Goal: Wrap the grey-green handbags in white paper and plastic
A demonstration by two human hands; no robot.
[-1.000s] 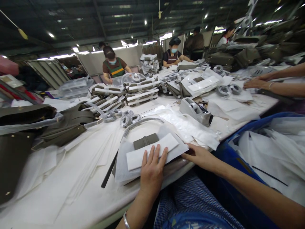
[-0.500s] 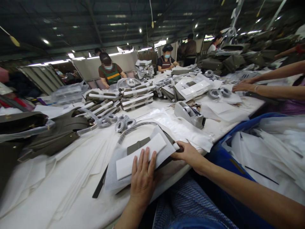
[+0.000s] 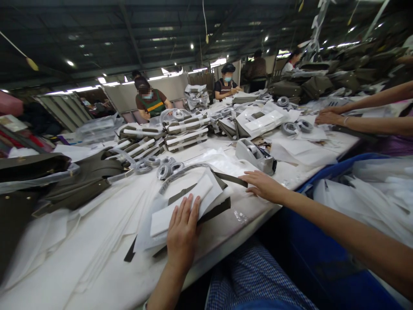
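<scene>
My left hand (image 3: 183,232) lies flat, fingers apart, on a white foam strip (image 3: 177,206) over a sheet of thin white paper. Under the sheet is a dark olive bag (image 3: 222,183), with a wrapped, arched handle (image 3: 176,172) at its far side. A dark strap (image 3: 232,177) runs right from the bag to the fingertips of my right hand (image 3: 263,186), whose fingers are loosely stretched out, palm down. A dark strip end (image 3: 130,250) sticks out at the bag's lower left. A grey tape dispenser (image 3: 254,155) stands just beyond my right hand.
White sheets (image 3: 106,241) cover the left of the table. Stacked wrapped bags (image 3: 187,133) and plastic-wrapped rolls (image 3: 169,167) lie beyond. At the right is a blue bin (image 3: 309,181) with white material. Another person's hands (image 3: 332,116) rest at the far right; more people work opposite.
My right hand has left the bag's right edge and moved up and right, its fingers extended. The strap now shows stretched out. The bag, sheet and my left hand have shifted slightly left.
</scene>
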